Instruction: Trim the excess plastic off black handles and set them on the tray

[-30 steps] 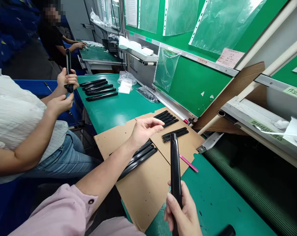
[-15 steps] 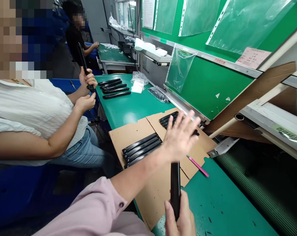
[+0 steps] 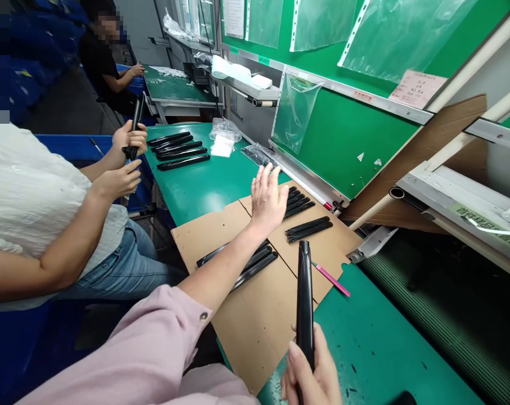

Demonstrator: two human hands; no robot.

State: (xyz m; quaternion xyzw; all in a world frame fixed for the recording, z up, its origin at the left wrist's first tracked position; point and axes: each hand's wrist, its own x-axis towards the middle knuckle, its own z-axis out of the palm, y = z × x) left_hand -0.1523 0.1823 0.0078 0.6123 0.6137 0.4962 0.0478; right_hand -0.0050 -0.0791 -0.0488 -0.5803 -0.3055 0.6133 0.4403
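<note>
My right hand (image 3: 317, 371) grips the lower end of a glossy black plastic strip (image 3: 305, 298), which stands nearly upright with its notched end on top. Farther out, my left hand (image 3: 268, 202) is held with fingers extended and the palm turned away, nothing seen in it. It hovers by a group of similar black strips (image 3: 300, 208) on the cardboard sheet (image 3: 255, 315), partly covering them. Two more strips (image 3: 308, 228) lie just right of it. Another row of black strips (image 3: 255, 267) rests under my left forearm, partly hidden.
A pink pen-like tool (image 3: 331, 280) lies at the cardboard's right edge. On the green table (image 3: 187, 191) are several black strips (image 3: 183, 162) and plastic bags (image 3: 225, 130). At left, a co-worker's hands (image 3: 122, 174) hold a black strip. A metal-framed rack (image 3: 448, 191) stands at right.
My left hand has moved left and away from above the held strip, uncovering its top and the strips behind. My right hand still holds its strip. The view has shifted slightly right.
</note>
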